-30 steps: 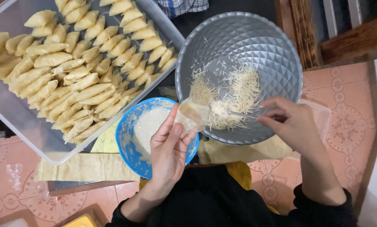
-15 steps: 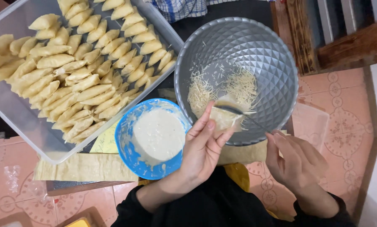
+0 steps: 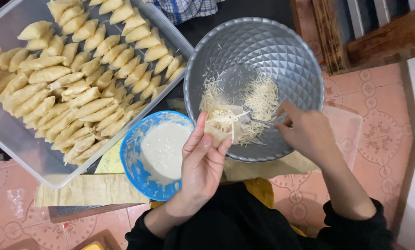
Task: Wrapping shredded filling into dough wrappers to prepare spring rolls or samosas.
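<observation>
My left hand (image 3: 203, 162) holds a small pastry wrapper (image 3: 222, 121) over the near rim of a grey faceted metal bowl (image 3: 263, 51). Shredded cheese lies on the wrapper. My right hand (image 3: 307, 132) grips a metal spoon (image 3: 258, 121) whose tip rests at the wrapper, inside the bowl. More shredded cheese (image 3: 260, 95) is scattered on the bowl's bottom. A blue bowl (image 3: 132, 143) of pale batter stands just left of my left hand.
A large clear plastic container (image 3: 13, 143) at the left holds several rows of folded pale pastries (image 3: 78, 78). Flat wrapper sheets (image 3: 89, 190) lie under the bowls. A wooden chair frame (image 3: 355, 37) stands at the upper right on a patterned tile floor.
My left hand has risen with the wrapper to the grey bowl's rim. My right hand moved from beside my lap up into the bowl and now puts cheese on the wrapper with a spoon.
</observation>
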